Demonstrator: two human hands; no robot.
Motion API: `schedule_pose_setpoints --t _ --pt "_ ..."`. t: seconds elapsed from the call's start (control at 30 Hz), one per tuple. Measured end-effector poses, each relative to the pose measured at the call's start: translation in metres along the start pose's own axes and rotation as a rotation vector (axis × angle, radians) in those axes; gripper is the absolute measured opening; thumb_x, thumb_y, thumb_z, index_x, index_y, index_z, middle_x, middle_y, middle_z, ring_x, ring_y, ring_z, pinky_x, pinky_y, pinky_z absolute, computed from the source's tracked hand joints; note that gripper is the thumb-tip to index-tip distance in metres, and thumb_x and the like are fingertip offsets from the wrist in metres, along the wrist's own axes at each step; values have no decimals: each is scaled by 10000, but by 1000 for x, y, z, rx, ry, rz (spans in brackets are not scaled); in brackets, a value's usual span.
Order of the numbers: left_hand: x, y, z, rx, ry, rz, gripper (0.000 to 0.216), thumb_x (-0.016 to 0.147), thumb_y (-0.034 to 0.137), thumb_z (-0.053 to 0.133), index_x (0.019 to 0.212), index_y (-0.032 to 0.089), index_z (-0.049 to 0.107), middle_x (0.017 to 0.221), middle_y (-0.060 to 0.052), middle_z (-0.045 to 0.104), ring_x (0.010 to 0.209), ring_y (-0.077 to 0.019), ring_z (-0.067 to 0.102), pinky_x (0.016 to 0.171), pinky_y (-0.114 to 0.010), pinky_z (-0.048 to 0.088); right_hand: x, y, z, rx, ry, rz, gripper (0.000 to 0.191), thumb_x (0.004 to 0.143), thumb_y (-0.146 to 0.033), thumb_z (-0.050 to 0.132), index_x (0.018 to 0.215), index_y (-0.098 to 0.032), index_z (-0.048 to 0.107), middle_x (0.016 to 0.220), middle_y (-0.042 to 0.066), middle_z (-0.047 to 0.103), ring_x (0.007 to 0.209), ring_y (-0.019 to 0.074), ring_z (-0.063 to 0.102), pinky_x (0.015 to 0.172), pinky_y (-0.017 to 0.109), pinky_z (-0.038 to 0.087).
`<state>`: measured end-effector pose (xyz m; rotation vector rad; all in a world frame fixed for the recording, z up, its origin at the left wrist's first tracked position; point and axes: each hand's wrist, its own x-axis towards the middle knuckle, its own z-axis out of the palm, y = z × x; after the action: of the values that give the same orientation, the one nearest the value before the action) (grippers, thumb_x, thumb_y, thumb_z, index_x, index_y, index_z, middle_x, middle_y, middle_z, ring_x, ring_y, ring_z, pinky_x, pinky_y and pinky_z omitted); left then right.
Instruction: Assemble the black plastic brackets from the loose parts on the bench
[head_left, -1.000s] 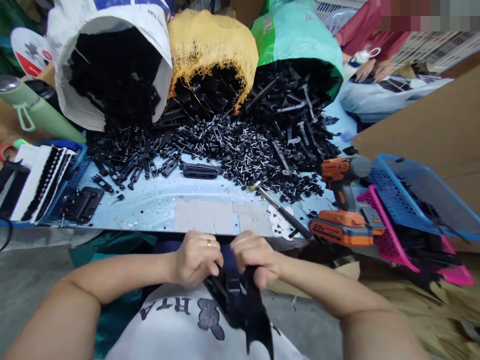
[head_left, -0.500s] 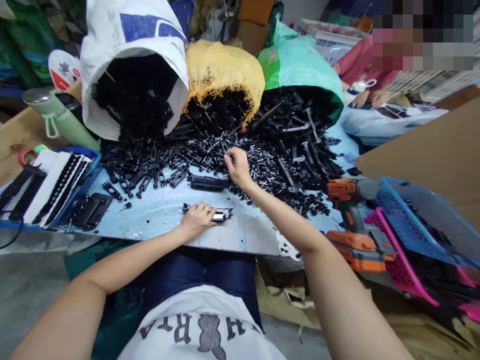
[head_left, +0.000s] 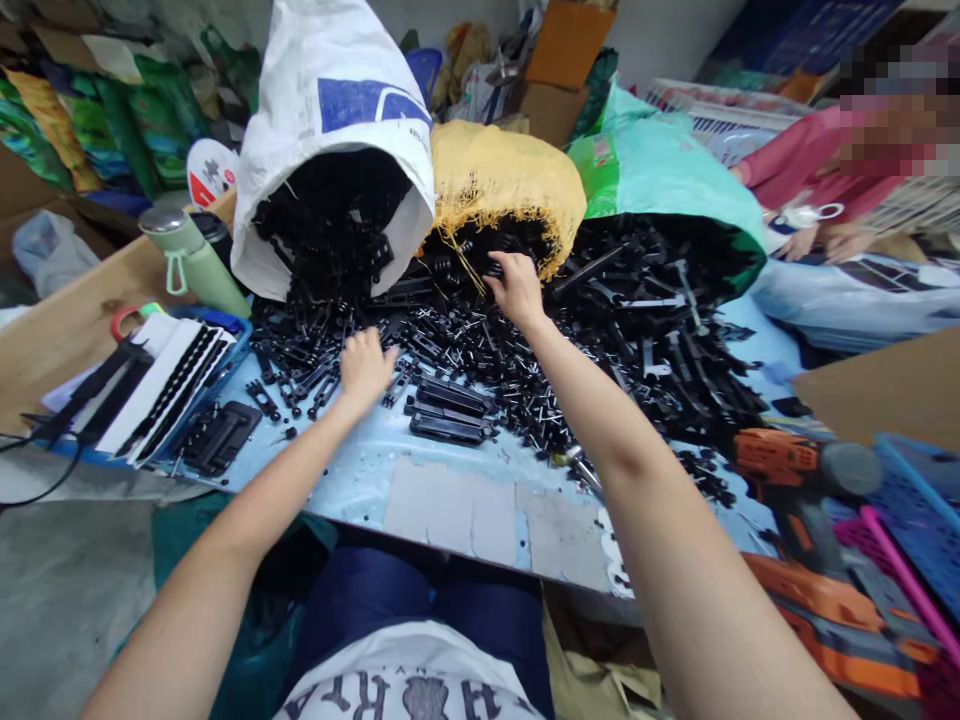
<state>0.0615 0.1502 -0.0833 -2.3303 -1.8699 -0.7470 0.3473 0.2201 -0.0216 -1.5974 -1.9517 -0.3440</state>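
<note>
My left hand (head_left: 366, 366) is over the near edge of a heap of black slotted plastic pieces (head_left: 307, 360), its thumb apart from the fingers. The fingertips are partly hidden, and I see nothing held in them. At the mouth of the yellow woven sack (head_left: 510, 170), my right hand (head_left: 519, 288) has its thumb and fingers apart, close to black coil-like parts inside. Long black plastic assemblies (head_left: 450, 408) lie side by side on the blue table surface (head_left: 352, 465). Small black parts with shiny metal pins (head_left: 525, 385) are spread beneath my right forearm.
A white sack (head_left: 337, 120) and a green sack (head_left: 675, 170) spill black parts. An orange cordless drill (head_left: 780, 465) stands at right. A green bottle (head_left: 199, 265), a filled blue basket (head_left: 240, 350) and a black tool case (head_left: 221, 438) are left. Another person's hands (head_left: 821, 243) are far right.
My left hand has left the black assembly at the table's front and moved forward to the heap. That assembly now lies beside the others. My right hand has moved forward to the yellow sack.
</note>
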Motion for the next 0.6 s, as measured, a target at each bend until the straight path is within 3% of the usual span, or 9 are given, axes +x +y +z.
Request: schedule_pose_setpoints --t 0.07,0.17,0.23,0.33,0.47,0.6 --pt "31 -23 0 48 -23 -180 458 838 378 485 1105 8 527 1049 -244 563 1006 -349 518 767 -406 439 -37 -5 -19 68 192 -19 331 917 -294 473 1186 -109 528 1117 149 496 1070 230 459 945 371 411" --pt "55 -34 6 80 -331 -321 422 794 369 531 1009 10 586 998 -248 589 991 -369 548 768 -432 457 -99 -21 -42 183 317 -36 271 901 -357 512 1043 -135 577 1053 137 511 1022 221 506 912 380 454" --pt "53 -30 9 109 -451 -348 345 784 294 528 995 29 595 1001 -232 598 997 -352 561 779 -430 463 -140 -30 -52 271 346 16 233 875 -364 557 975 -155 581 1023 116 522 983 209 532 861 370 496" --pt "33 -23 6 180 -346 -337 315 802 193 468 1061 32 547 1035 -213 593 1015 -322 563 812 -422 461 -196 -31 -62 408 363 191 275 824 -352 617 1013 -160 560 1011 90 512 908 176 556 745 309 548" --pt "0 -25 -26 147 -231 -195 349 871 292 412 1102 42 491 1004 -181 589 948 -302 584 786 -387 473 -258 -17 -87 357 142 254 374 790 -328 615 1123 -170 556 1017 77 519 902 174 551 762 307 542" --pt "-39 -13 -85 66 -290 163 256 893 263 384 1065 146 534 1020 -110 553 936 -241 582 796 -330 467 -291 -7 -113 92 -135 127 302 848 -267 508 1118 -154 584 1069 109 527 992 229 515 868 390 476"
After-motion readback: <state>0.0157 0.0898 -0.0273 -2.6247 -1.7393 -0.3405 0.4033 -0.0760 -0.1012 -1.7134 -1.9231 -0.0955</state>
